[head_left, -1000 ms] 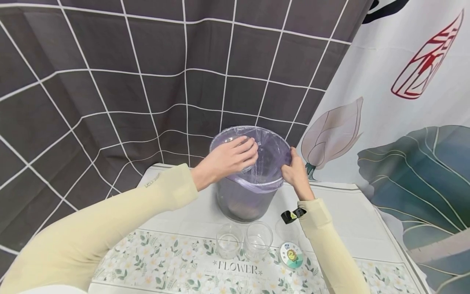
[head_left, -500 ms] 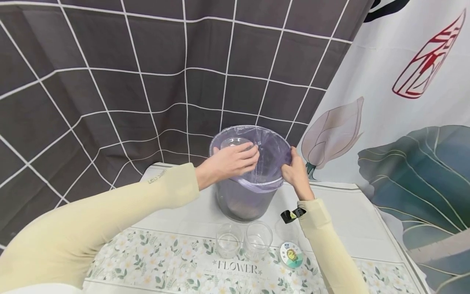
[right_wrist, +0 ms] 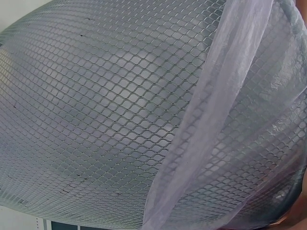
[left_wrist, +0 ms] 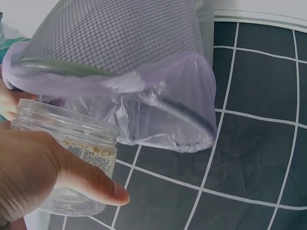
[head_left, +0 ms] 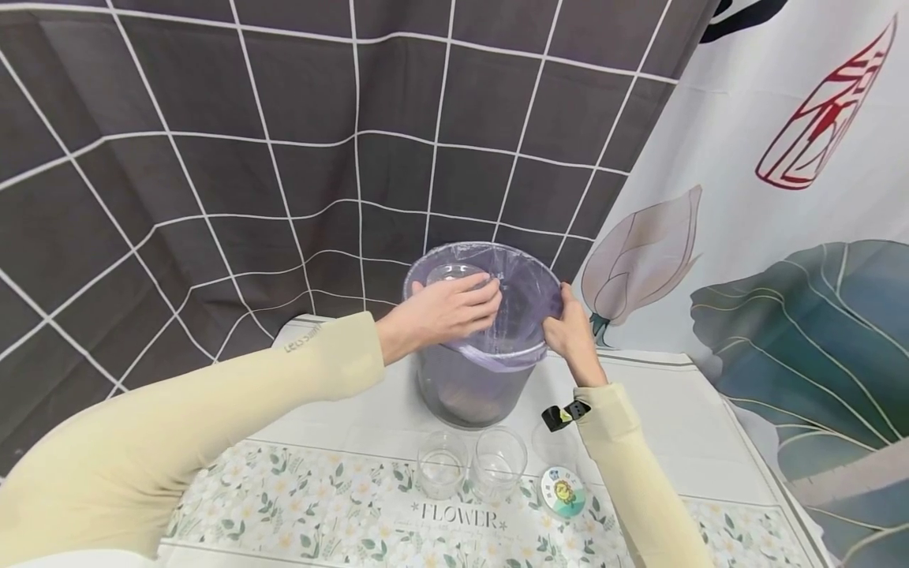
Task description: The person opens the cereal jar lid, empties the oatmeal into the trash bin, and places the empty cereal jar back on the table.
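Note:
My left hand (head_left: 450, 312) grips a clear screw-neck plastic jar (left_wrist: 96, 124) over the mouth of a mesh waste bin (head_left: 472, 386). Light tan crumbs show inside the jar below its thread, and the jar's bottom shows in the left wrist view. In the head view most of the jar is behind the fingers. A thin purple bag (head_left: 497, 360) lines the bin and folds down over its rim. At the bin's right side, my right hand (head_left: 571, 327) holds the rim and bag, thumb at the edge. Its fingers are mostly hidden by the bin.
Two clear jars (head_left: 442, 465) stand side by side in front of the bin on a flowered white tablecloth (head_left: 319, 505). Right of them lies a round piece with a printed sunflower (head_left: 563, 492). A dark grid-patterned curtain (head_left: 284, 181) hangs close behind the bin.
Early on, my left hand turned a little and shifted lower, bringing more of the jar into view past the fingers. Since then it has stayed nearly still. The right hand and bin have not moved.

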Available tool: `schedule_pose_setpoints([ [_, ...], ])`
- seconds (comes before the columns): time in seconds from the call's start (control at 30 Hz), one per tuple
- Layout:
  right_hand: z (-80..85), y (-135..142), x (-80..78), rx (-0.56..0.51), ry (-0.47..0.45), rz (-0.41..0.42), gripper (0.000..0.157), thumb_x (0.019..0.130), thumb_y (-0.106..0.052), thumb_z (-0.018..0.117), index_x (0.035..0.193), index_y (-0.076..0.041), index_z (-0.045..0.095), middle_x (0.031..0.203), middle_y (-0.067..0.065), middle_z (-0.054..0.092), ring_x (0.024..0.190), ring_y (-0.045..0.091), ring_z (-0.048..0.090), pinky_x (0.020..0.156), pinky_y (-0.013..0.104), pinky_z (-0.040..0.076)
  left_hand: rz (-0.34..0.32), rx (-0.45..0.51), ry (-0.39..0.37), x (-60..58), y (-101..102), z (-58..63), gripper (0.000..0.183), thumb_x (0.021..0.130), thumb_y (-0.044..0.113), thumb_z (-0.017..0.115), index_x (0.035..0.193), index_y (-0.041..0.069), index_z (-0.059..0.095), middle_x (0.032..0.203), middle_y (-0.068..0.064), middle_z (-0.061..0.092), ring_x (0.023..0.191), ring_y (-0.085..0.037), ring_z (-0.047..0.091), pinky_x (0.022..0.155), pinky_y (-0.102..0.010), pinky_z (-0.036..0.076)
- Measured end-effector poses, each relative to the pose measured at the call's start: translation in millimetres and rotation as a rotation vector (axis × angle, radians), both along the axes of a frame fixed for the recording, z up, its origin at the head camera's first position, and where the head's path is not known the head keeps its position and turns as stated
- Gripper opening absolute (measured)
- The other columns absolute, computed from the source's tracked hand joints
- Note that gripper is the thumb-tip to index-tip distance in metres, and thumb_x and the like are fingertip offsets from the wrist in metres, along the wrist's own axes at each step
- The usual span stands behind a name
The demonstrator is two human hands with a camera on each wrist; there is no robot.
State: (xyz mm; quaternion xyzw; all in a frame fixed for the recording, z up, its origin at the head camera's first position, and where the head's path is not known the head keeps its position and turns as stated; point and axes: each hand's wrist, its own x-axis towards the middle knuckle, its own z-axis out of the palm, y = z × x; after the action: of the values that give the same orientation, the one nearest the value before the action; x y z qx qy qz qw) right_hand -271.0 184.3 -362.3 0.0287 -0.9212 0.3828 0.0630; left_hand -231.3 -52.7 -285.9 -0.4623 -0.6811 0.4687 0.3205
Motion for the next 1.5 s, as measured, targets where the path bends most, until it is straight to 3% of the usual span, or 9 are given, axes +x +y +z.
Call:
schedule_pose_setpoints([
  [0.2,0.7,0.6,-0.2,0.000,-0.003,-0.001,0.077,0.072,-0.001,0.038,0.145,0.003,0.012,0.145,0.026,0.025,0.132,0.037,0.027,0.109,0.045,0.024,-0.050,0.010,0.025,-2.2,-1.6,2.9,0.090,0.042,0.000,0.083,0.122,0.025,0.048,0.129,0.002,0.047,0.123,-0.018,0.038,0.107,-0.032,0.026],
  [0.43,1.1,-0.3,-0.4,-0.003,-0.005,-0.019,0.077,0.072,-0.001,0.038,0.145,0.002,0.013,0.144,0.026,0.026,0.132,0.036,0.027,0.109,0.045,0.025,-0.009,-0.152,0.061,1.5,5.6,9.6,0.102,0.042,-0.006,0.083,0.130,0.026,0.043,0.136,0.000,0.039,0.127,-0.020,0.033,0.108,-0.033,0.024],
  [0.57,0.4,0.0,0.1,-0.004,-0.007,-0.023,0.077,0.072,-0.001,0.038,0.145,0.002,0.014,0.144,0.026,0.027,0.132,0.036,0.028,0.108,0.046,0.026,-0.021,-0.206,0.053,1.7,11.4,15.4,0.104,0.042,-0.012,0.080,0.132,0.023,0.041,0.138,-0.002,0.036,0.127,-0.021,0.031,0.107,-0.034,0.024],
  [0.87,-0.5,-0.1,0.2,0.000,0.016,-0.014,0.076,0.072,-0.001,0.039,0.144,0.004,0.015,0.143,0.027,0.028,0.131,0.036,0.030,0.108,0.045,0.027,0.014,-0.222,0.033,-0.8,13.5,23.3,0.108,0.042,-0.014,0.080,0.133,0.025,0.038,0.140,-0.002,0.033,0.129,-0.020,0.028,0.110,-0.034,0.020],
  [1.5,0.2,-1.6,0.4,-0.002,-0.002,-0.021,0.078,0.071,-0.001,0.040,0.144,0.004,0.014,0.144,0.026,0.026,0.132,0.036,0.028,0.109,0.045,0.025,-0.023,-0.205,0.033,-1.5,11.3,15.7,0.101,0.044,-0.005,0.083,0.130,0.027,0.042,0.137,0.000,0.037,0.126,-0.018,0.032,0.109,-0.033,0.022],
])
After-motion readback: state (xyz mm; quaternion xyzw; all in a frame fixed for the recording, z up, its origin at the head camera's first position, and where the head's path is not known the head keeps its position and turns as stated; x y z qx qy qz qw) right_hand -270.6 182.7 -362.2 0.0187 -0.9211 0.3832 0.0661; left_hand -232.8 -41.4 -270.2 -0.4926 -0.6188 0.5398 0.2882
